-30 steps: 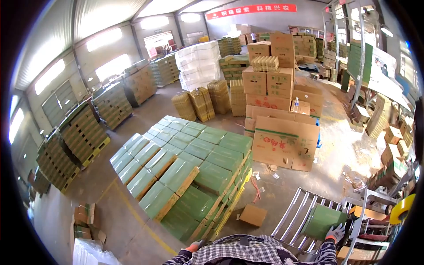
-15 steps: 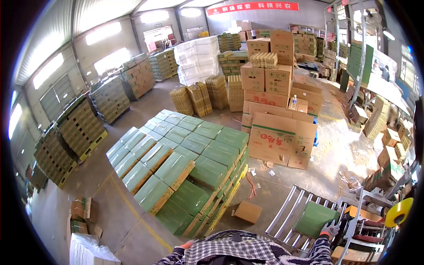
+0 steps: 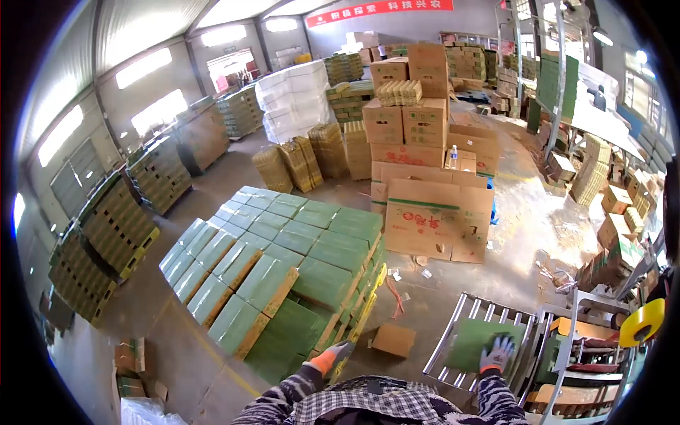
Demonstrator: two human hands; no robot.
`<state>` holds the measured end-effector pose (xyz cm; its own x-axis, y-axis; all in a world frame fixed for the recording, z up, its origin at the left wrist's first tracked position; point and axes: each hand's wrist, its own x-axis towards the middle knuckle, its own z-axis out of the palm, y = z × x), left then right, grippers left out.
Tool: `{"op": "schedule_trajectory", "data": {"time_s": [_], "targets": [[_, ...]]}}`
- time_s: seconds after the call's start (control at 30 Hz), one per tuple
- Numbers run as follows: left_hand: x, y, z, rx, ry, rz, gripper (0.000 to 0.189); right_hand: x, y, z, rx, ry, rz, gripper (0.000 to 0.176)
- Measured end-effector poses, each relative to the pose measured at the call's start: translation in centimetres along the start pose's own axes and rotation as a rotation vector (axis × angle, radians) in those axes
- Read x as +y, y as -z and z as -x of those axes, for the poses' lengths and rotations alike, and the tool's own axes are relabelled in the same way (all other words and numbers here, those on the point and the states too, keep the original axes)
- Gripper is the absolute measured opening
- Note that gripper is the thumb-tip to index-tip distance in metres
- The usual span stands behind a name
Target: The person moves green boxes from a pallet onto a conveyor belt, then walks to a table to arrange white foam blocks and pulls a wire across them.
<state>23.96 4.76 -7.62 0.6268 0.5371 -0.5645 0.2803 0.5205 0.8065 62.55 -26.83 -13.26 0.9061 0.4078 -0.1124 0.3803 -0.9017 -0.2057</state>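
Note:
On the roller conveyor (image 3: 453, 315) at the lower right lies a green carton (image 3: 471, 343). My right hand (image 3: 499, 352), in a grey glove, rests on its top with the fingers spread. My left hand (image 3: 338, 352), in a grey glove with an orange cuff, is stretched forward beside the near corner of a big stack of green cartons (image 3: 312, 244). Its fingers are extended and nothing shows in them. The stack stands on a yellow pallet (image 3: 368, 304), with a lower step at its near corner.
A small brown box (image 3: 394, 340) sits on the floor between stack and conveyor. Large brown cartons (image 3: 432, 219) stand beyond. A yellow tape roll (image 3: 641, 322) is mounted on the machine at right. More loaded pallets (image 3: 152, 173) line the left wall.
My left hand has come forward into fuller view. The green carton has shifted left along the rollers, and my right hand has moved from its right edge onto its top.

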Motion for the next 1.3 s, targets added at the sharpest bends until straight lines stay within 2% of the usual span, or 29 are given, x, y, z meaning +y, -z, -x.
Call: {"op": "schedule_trajectory", "data": {"time_s": [0.07, 0.2, 0.27, 0.4, 0.47, 0.53, 0.57, 0.6, 0.63, 0.67, 0.7, 0.77, 0.8, 0.83, 0.87, 0.9, 1.0, 1.03, 1.07, 1.1, 1.13, 1.17, 1.27, 1.3], "targets": [[1.2, -3.5, -2.0, -0.034, 0.033, -0.023, 0.038, -1.3, -1.5, 1.1, -0.011, 0.134, 0.059, 0.079], [-2.7, -7.5, -6.3, -0.195, 0.118, 0.033, 0.044, -4.4, -5.4, 3.9, -0.005, 0.322, 0.126, 0.082], [-5.1, -9.2, -8.2, -0.263, 0.172, 0.075, 0.048, -6.9, -4.0, 5.7, -0.127, 0.3, 0.127, 0.082], [-9.9, -11.5, -11.0, -0.331, 0.25, 0.139, 0.057, -9.6, -1.8, 7.0, -0.185, 0.298, 0.038, 0.082], [-11.4, -12.3, -11.6, -0.337, 0.262, 0.16, 0.062, -8.3, -1.6, 6.6, -0.236, 0.306, 0.017, 0.082], [-12.1, -12.6, -11.8, -0.332, 0.264, 0.185, 0.068, -5.1, -4.0, 5.8, -0.2, 0.132, -0.869, 0.08], [-12.4, -12.7, -12.0, -0.323, 0.255, 0.192, 0.07, -3.4, -5.5, 5.4, 0.026, 0.03, -1.137, 0.068], [-12.7, -12.7, -12.1, -0.306, 0.244, 0.196, 0.073, -2.1, -5.3, 5.2, 0.182, -0.371, -1.401, 0.053], [-12.7, -12.7, -12.2, -0.278, 0.227, 0.188, 0.076, 0.0, -4.4, 4.6, 0.399, -0.502, -1.425, 0.039], [-12.7, -12.6, -12.6, -0.245, 0.21, 0.163, 0.08, 1.7, -3.4, 4.3, 0.619, -0.77, -1.497, 0.036], [-12.7, -12.4, -12.9, -0.211, 0.193, 0.138, 0.085, 4.6, -3.7, 4.0, 0.666, -0.836, -1.472, 0.038], [-11.7, -12.1, -12.5, -0.162, 0.16, 0.091, 0.098, 10.2, -7.1, 2.5, 0.347, -0.875, -1.698, 0.05], [-11.2, -11.8, -12.5, -0.15, 0.156, 0.103, 0.098, 11.8, -8.7, 1.9, 0.181, -0.773, -1.768, 0.056], [-10.8, -11.3, -12.3, -0.156, 0.195, 0.166, 0.097, 13.5, -10.0, 0.9, 0.164, -0.767, -1.759, 0.056], [-9.9, -10.8, -11.4, -0.16, 0.239, 0.227, 0.096, 13.1, -9.5, 0.5, 0.053, -0.764, -1.832, 0.06], [-9.0, -10.3, -10.5, -0.158, 0.193, 0.207, 0.09, 12.6, -8.9, 0.1, -0.064, -0.763, -1.896, 0.064], [-9.0, -7.5, -9.2, -0.038, 0.132, 0.13, 0.087, 11.3, -9.4, -0.7, 0.023, -0.802, -1.97, 0.065], [-9.6, -6.2, -8.7, -0.018, 0.106, 0.118, 0.076, 10.9, -9.6, -0.9, 0.061, -0.812, -1.975, 0.065], [-9.6, -4.7, -7.6, -0.15, 0.032, 0.051, 0.056, 10.6, -9.5, -1.0, 0.08, -0.817, -1.964, 0.065], [-8.3, -4.1, -5.8, -0.126, 0.083, 0.233, 0.042, 10.6, -9.7, -1.1, 0.102, -0.822, -1.949, 0.065], [-7.4, -3.4, -4.0, -0.036, 0.148, 0.41, 0.041, 10.7, -9.8, -1.1, 0.109, -0.827, -1.931, 0.065], [-6.5, -2.7, -1.7, -0.064, 0.062, 0.387, 0.043, 10.6, -9.5, -1.1, 0.109, -0.823, -1.904, 0.065], [-6.4, 0.9, 1.8, 0.101, 0.114, 0.564, 0.07, 11.4, -8.3, 0.1, 0.008, -0.816, -1.826, 0.065], [-5.9, 1.5, 3.2, 0.182, 0.096, 0.572, 0.07, 10.8, -8.2, -0.4, -0.009, -0.781, -1.861, 0.065]]}}
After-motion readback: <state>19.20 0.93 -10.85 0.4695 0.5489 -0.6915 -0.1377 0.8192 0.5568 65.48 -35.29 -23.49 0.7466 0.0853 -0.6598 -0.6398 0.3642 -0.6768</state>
